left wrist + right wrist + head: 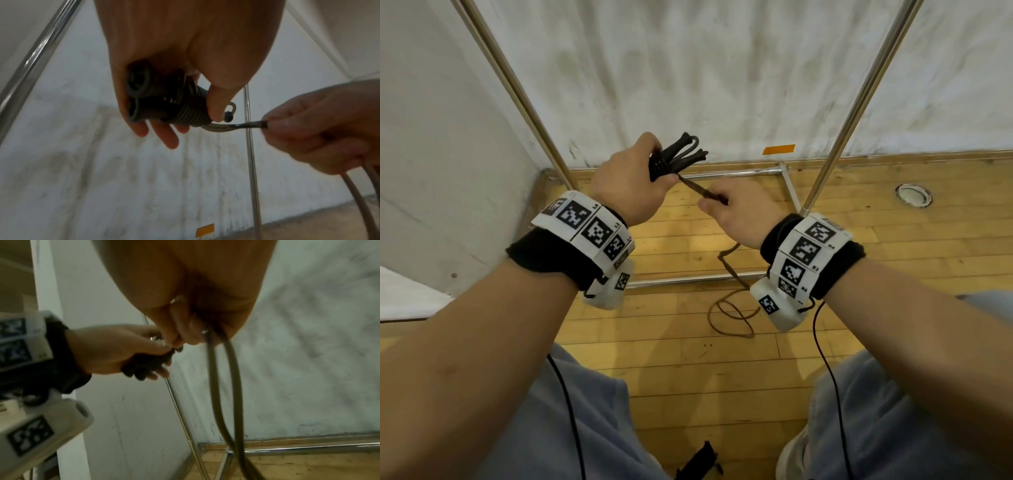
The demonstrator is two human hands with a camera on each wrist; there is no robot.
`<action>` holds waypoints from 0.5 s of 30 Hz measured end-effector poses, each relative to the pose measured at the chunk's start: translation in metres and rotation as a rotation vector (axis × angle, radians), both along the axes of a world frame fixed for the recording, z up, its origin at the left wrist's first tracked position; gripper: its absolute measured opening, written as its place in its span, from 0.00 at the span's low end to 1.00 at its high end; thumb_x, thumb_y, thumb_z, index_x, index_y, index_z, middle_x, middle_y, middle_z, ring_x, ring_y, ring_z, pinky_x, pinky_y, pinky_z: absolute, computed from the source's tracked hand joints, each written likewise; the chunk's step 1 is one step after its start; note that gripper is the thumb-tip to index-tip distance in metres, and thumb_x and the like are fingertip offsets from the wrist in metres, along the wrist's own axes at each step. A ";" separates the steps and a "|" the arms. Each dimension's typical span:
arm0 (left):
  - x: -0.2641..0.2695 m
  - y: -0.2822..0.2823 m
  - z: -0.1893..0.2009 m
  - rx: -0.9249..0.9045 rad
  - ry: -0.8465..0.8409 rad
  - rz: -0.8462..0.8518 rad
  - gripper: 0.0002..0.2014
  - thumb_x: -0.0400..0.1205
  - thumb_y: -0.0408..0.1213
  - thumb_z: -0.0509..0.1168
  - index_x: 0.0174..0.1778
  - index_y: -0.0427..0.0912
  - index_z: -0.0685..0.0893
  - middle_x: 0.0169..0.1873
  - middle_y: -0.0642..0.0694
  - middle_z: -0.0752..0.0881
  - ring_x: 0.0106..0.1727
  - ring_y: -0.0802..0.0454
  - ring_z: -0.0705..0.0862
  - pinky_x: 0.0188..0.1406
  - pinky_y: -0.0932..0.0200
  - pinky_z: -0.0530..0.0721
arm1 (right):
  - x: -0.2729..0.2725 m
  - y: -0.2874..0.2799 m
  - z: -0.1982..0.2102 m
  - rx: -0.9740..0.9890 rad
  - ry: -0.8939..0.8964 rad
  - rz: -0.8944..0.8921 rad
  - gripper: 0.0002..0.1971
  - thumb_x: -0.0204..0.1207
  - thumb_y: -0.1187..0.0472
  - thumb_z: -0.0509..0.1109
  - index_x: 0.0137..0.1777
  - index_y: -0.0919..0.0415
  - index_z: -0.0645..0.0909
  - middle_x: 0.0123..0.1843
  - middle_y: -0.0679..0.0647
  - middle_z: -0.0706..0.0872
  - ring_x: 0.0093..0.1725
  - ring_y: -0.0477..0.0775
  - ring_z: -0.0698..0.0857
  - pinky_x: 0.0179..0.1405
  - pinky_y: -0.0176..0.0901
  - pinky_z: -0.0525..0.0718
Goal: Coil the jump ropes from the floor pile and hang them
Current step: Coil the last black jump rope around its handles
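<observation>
My left hand grips a dark jump rope bundle: both handles side by side with the cord wound round them. The left wrist view shows the two handle ends and the tight coils under my thumb. My right hand pinches the free cord a short way from the bundle, pulled taut. The rest of the cord hangs from that hand in two strands and lies looped on the wooden floor.
A chrome rack frame stands ahead: slanted poles at left and right, base bars on the floor. White walls close the corner. Orange tape marks the wall base. A round floor fitting sits at right.
</observation>
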State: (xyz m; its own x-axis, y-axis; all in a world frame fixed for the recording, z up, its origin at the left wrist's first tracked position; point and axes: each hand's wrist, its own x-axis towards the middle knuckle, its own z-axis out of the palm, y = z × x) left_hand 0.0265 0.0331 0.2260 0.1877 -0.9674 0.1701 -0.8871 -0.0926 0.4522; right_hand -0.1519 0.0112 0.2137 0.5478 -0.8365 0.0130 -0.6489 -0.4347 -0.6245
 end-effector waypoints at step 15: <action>-0.040 0.005 -0.009 0.191 -0.200 -0.261 0.14 0.80 0.49 0.65 0.61 0.58 0.77 0.45 0.58 0.83 0.40 0.55 0.77 0.39 0.61 0.64 | -0.016 -0.016 0.018 -0.181 -0.082 -0.071 0.17 0.84 0.54 0.59 0.33 0.56 0.76 0.27 0.44 0.73 0.28 0.43 0.71 0.28 0.24 0.68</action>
